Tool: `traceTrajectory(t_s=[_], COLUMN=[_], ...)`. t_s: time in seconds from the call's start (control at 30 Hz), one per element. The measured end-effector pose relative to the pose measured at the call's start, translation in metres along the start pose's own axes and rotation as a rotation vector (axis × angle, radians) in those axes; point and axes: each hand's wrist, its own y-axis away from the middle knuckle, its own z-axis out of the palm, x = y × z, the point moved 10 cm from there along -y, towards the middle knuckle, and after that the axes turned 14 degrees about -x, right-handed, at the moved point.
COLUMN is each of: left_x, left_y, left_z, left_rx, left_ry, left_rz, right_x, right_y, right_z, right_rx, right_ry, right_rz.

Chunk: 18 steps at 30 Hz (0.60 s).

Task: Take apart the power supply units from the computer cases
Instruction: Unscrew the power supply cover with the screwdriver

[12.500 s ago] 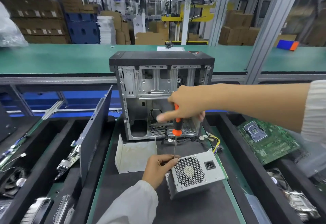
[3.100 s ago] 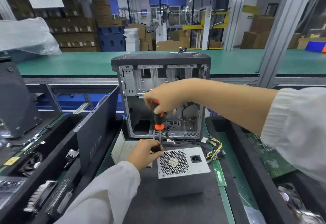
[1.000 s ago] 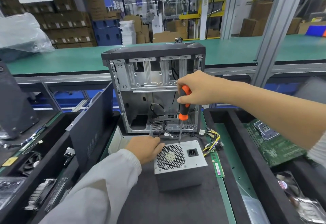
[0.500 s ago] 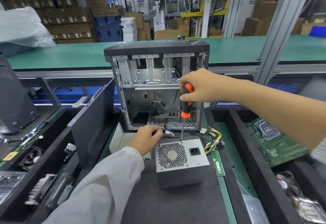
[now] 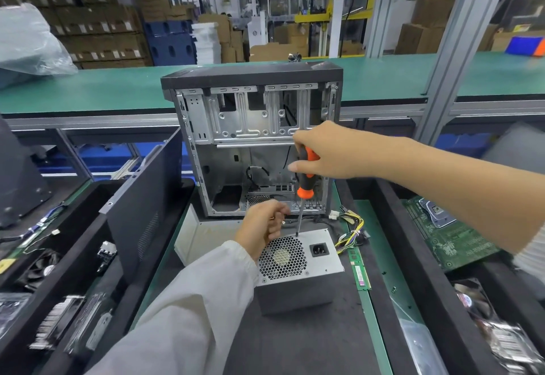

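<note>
Screwdriver (image 5: pixel 305 178) upright, tip down on power supply (image 5: pixel 321 262)

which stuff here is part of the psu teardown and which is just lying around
In the job:
power supply unit
screwdriver, gripped by the right hand, tip at the unit's top edge
left hand, beside the unit
computer case

Lying about:
motherboard
memory stick
side panel
</note>
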Motion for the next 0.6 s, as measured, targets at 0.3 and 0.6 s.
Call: traceTrajectory(t_s=[0.3, 0.6], left_x=[0.005, 0.001], left_y=[-0.001, -0.011], left_z=[0.018, 0.008], left_rx=[-0.073, 0.014], left_ry=[-0.402, -0.374], left_rz=[0.231, 0.239], right_x=[-0.009, -0.007], right_y=[-0.013, -0.025], right_z=[0.002, 0.010], right_rx=[0.057, -0.212], right_ry=[0.213, 0.165], right_rz=[0.020, -0.059])
